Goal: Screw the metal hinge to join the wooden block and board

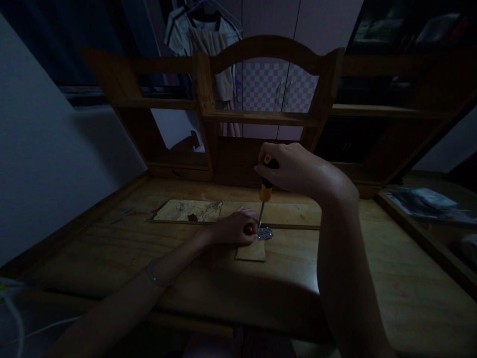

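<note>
My right hand is wrapped round the yellow and black handle of a screwdriver that stands nearly upright. Its tip rests on a small metal hinge. The hinge lies on a small wooden block on the wooden desk. My left hand is closed in a pinch right beside the hinge and the screwdriver tip; whether it pinches anything is hidden. A thin bracelet sits on my left wrist.
A long flat wooden board lies behind the block. A wooden shelf unit rises at the back of the desk. Papers lie at the right. Small metal items lie at the left. Clothes hang beyond. The room is dim.
</note>
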A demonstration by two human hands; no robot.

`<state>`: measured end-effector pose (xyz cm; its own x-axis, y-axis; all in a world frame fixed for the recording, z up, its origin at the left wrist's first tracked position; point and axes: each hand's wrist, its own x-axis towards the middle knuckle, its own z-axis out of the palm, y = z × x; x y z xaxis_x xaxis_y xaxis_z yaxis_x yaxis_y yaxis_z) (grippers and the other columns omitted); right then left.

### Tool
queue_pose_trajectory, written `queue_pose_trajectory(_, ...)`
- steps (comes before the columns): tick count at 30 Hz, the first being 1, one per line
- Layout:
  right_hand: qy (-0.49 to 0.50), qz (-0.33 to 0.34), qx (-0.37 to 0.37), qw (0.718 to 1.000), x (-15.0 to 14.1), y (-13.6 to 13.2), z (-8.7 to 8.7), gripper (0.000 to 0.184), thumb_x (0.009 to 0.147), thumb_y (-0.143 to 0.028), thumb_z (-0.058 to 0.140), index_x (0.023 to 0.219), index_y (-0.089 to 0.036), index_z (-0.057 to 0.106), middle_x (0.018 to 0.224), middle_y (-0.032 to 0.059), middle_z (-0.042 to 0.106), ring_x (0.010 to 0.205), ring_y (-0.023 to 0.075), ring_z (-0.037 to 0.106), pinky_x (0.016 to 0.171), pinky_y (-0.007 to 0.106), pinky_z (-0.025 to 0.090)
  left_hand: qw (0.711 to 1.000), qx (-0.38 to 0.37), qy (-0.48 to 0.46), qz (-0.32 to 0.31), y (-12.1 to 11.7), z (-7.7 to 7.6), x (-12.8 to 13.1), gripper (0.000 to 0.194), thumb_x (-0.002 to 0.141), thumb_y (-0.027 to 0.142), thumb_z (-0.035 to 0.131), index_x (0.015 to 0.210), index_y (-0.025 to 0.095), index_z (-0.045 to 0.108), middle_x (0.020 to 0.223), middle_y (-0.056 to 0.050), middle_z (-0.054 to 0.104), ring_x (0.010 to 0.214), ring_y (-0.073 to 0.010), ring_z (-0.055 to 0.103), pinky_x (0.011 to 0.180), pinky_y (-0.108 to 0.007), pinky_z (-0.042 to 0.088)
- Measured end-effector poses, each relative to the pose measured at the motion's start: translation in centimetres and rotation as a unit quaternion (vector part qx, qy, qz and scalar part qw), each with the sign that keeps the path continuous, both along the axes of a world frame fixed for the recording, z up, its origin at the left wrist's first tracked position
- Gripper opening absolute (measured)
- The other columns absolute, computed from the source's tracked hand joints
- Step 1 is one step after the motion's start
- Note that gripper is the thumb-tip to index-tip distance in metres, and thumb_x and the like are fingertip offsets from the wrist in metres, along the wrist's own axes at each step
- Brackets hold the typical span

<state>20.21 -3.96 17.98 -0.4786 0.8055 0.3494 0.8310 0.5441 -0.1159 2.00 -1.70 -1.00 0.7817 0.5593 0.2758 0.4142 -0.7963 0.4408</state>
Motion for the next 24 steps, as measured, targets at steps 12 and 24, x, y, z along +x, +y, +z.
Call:
queue_pose_trajectory(12,-0.008,-0.009,-0.014,1.000,0.02,0.24,0.08,0.025,0.091,-0.040,0.052,0.102,-0.020,0.064,0.093,0.0094,0.069,0.086,0.0227,0.063,0.074,0.031,0.042,1.000,-0.005,0.025,0.000,-0.21,0.54,-0.05,0.003,0.075,0.015,0.062,0.075,0.017,0.060,0.086,0.000,0.061,0.089,-0.0169,0.057,0.097,-0.032,0.035)
queue_pose_trajectory(24,0.003,-0.004,-0.008,1.000,-0.01,0.08,0.06,0.026,0.091,-0.040,0.052,0.101,-0.019,0.064,0.093,0.0099,0.069,0.084,0.0219,0.063,0.074,0.032,0.043,0.998,0.035,0.043,0.022,-0.53,0.10,0.17,0.004,0.074,0.016,0.059,0.075,0.018,0.055,0.087,-0.002,0.058,0.092,-0.0200,0.051,0.092,-0.035,0.037)
